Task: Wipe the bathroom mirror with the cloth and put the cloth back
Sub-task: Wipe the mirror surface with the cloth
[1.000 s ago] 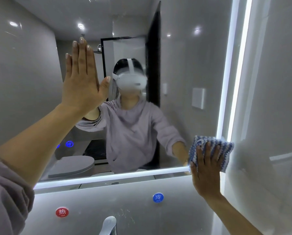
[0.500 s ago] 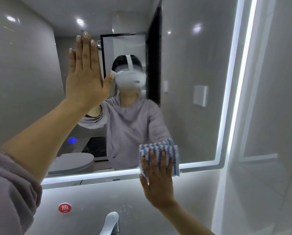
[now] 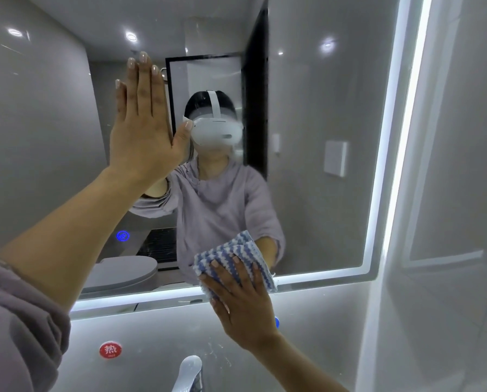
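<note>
pressing the striped cloth to the mirror at six o'clock with the spread right hand. touching it at ten o'clock with the flat, straight-fingered left hand.

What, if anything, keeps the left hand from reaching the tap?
Probably nothing, so yes: the left hand lies flat on the mirror, holding nothing, with open space down to the tap.

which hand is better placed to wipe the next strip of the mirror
Right. The right hand presses the striped cloth flat against the mirror near its lit lower edge. The left hand lies flat on the glass higher up with no cloth, so it likely just braces.
</note>
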`<state>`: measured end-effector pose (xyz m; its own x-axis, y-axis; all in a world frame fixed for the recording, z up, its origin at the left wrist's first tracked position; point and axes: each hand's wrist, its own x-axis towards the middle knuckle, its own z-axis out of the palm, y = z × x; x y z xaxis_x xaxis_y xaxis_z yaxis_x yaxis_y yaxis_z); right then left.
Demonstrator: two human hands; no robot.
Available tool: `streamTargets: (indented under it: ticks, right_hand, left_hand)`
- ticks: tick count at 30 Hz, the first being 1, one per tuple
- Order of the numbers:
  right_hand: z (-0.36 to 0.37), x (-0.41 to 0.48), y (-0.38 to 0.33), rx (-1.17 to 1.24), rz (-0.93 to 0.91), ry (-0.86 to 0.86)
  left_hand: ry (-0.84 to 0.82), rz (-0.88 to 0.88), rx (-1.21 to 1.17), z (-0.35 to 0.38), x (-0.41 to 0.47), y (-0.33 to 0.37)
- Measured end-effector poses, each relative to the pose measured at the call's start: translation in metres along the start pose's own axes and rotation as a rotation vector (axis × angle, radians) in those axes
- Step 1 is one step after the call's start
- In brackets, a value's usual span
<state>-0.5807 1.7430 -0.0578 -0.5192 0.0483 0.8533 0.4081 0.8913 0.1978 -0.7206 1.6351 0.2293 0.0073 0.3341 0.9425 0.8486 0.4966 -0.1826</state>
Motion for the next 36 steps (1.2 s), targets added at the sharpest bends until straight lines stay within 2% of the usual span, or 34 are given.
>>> streamTargets:
  ticks: [14,21,26,36]
  right_hand:
    - [-0.027,-0.038,0.117,-0.085,0.084,0.016]
    - [-0.057,-0.054,0.172,-0.042,0.329,-0.058]
    - [-0.065,-0.058,0.183,-0.012,0.390,-0.132]
    - [-0.048,-0.055,0.185,-0.024,0.364,-0.007]
  left_hand:
    - [0.011,-0.013,0.019,0.007,0.000,-0.002]
    - [0.032,-0.008,0.004,0.009,0.001,-0.002]
    - [0.021,-0.020,0.019,0.011,0.001,-0.004]
    - [0.006,-0.037,0.040,0.009,0.001,-0.004]
